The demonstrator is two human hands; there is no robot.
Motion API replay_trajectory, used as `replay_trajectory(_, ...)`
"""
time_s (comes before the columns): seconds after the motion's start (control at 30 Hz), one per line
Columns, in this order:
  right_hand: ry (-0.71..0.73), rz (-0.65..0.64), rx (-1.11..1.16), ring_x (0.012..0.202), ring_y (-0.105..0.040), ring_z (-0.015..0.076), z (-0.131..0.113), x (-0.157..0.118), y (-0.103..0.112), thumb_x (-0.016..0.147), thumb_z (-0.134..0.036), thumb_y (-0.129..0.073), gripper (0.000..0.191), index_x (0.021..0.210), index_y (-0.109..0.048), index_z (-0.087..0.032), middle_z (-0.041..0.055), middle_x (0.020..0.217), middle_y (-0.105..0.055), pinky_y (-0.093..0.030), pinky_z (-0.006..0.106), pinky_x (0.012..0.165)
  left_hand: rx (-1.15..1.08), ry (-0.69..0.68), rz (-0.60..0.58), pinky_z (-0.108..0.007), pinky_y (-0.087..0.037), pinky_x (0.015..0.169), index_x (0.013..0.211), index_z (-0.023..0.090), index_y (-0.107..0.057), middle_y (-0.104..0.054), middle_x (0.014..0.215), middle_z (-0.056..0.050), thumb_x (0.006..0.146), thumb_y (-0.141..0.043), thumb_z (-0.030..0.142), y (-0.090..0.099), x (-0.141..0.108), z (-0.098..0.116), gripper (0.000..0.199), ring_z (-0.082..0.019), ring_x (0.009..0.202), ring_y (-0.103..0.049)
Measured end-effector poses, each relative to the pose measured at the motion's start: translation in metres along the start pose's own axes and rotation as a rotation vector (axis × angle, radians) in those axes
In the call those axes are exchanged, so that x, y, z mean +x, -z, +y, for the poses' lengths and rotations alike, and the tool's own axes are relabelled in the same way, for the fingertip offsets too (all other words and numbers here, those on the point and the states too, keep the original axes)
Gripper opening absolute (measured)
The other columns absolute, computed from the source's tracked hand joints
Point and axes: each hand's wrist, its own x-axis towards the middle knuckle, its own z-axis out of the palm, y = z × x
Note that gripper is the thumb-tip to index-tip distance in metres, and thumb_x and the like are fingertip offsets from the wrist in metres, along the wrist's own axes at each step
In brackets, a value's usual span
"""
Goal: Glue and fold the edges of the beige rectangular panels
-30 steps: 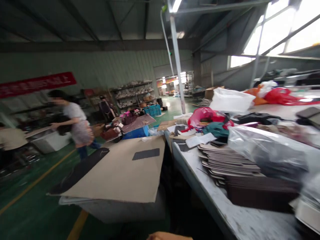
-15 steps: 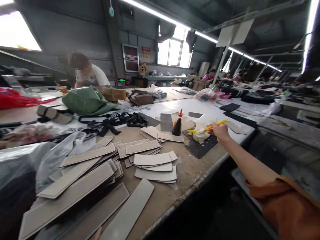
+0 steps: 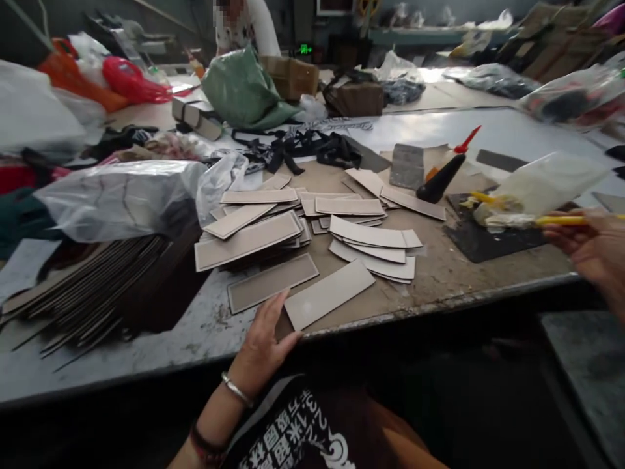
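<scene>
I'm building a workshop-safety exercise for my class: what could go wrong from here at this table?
Pasty white smear on the slim yellow-handled tool in the right hand might drop onto the flat black sheet.

The pale rectangular panel lies near the front edge of the long white worktable, close to the left hand; a nudge could perhaps push it off.

The loosely overlapping pale curved strips could slide apart if bumped.
</scene>
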Motion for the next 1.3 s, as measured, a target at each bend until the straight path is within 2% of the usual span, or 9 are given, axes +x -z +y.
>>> replay_trajectory(0.07,-0.195,-0.159,0.150,0.062,-0.062,0.0092,-0.017,-0.042,-0.009,0.089,-0.013,-0.048,0.023,0.069,-0.061,-0.013,0.0108,0.088,-0.066,-0.048,0.029,0.062,-0.034,0.017,-0.010,-0.041,-0.040,0.101,0.137,0.026,-0.026,-0.047,0.130,-0.009,0.080,-0.059,0.021,0.001,0.000,0.000,0.067,-0.022,0.121,-0.044)
replay_trajectory(0.17,-0.106,-0.505,0.226,0.083,-0.063,0.0142,-0.037,-0.117,-0.028,0.086,-0.019,-0.055,0.014,0.084,-0.068,-0.016,0.0114,0.101,-0.065,-0.051,0.024,0.066,-0.045,0.010,-0.012,-0.042,-0.038,0.102,0.138,0.024,-0.025,-0.048,0.128,-0.010,0.076,-0.064,0.019,0.002,0.000,0.000,0.073,-0.023,0.119,-0.044)
replay_trajectory(0.3,0.080,-0.897,0.126,0.086,-0.063,0.0176,-0.046,-0.198,-0.057,0.084,-0.040,-0.059,0.024,0.096,-0.067,-0.021,0.0077,0.099,-0.064,-0.055,0.026,0.075,-0.044,0.015,0.015,-0.045,-0.038,0.099,0.137,0.023,-0.026,-0.053,0.119,-0.009,0.072,-0.068,0.017,0.003,-0.001,-0.003,0.078,-0.024,0.111,-0.046)
replay_trajectory(0.37,0.142,-0.979,0.078,0.083,-0.064,0.0182,-0.047,-0.225,-0.071,0.085,-0.042,-0.057,0.025,0.097,-0.066,-0.021,0.0064,0.097,-0.065,-0.055,0.028,0.076,-0.074,0.040,0.017,-0.044,-0.037,0.099,0.138,0.023,-0.025,-0.053,0.117,-0.009,0.072,-0.069,0.016,0.004,-0.001,-0.004,0.080,-0.024,0.110,-0.046)
replay_trajectory(0.5,0.170,-1.028,0.112,0.083,-0.063,0.0193,-0.046,-0.257,-0.096,0.086,-0.040,-0.055,0.024,0.093,-0.065,-0.019,0.0062,0.093,-0.064,-0.055,0.030,0.077,-0.136,0.066,0.005,-0.045,-0.036,0.100,0.139,0.024,-0.022,-0.053,0.117,-0.009,0.071,-0.070,0.018,0.006,-0.002,-0.006,0.083,-0.024,0.110,-0.045)
replay_trajectory(0.63,0.118,-1.074,0.143,0.084,-0.063,0.0191,-0.035,-0.271,-0.112,0.086,-0.040,-0.055,0.026,0.094,-0.063,-0.017,0.0062,0.093,-0.063,-0.054,0.031,0.078,-0.162,0.055,0.015,-0.045,-0.036,0.100,0.139,0.023,-0.020,-0.053,0.116,-0.009,0.070,-0.071,0.017,0.006,-0.002,-0.008,0.087,-0.025,0.110,-0.045)
replay_trajectory(0.73,0.118,-1.047,0.088,0.082,-0.063,0.0193,-0.025,-0.270,-0.116,0.086,-0.043,-0.055,0.028,0.092,-0.062,-0.016,0.0067,0.090,-0.063,-0.054,0.032,0.077,-0.165,0.041,0.034,-0.045,-0.037,0.099,0.139,0.025,-0.019,-0.053,0.116,-0.008,0.068,-0.071,0.012,0.004,-0.003,-0.010,0.088,-0.025,0.109,-0.046)
replay_trajectory(1.03,0.247,-0.750,-0.124,0.082,-0.063,0.0209,-0.013,-0.226,-0.095,0.082,-0.048,-0.056,0.032,0.089,-0.062,-0.017,0.0076,0.092,-0.063,-0.053,0.034,0.079,-0.152,0.011,0.051,-0.044,-0.041,0.096,0.140,0.026,-0.019,-0.052,0.117,-0.009,0.073,-0.067,0.013,0.003,-0.005,-0.011,0.083,-0.025,0.109,-0.046)
replay_trajectory(1.3,0.394,-0.597,-0.319,0.082,-0.061,0.0220,-0.010,-0.199,-0.085,0.084,-0.049,-0.050,0.033,0.088,-0.061,-0.018,0.0073,0.093,-0.063,-0.049,0.036,0.080,-0.140,-0.012,0.051,-0.045,-0.043,0.094,0.140,0.027,-0.019,-0.052,0.118,-0.010,0.077,-0.063,0.017,0.003,-0.005,-0.013,0.078,-0.025,0.109,-0.048)
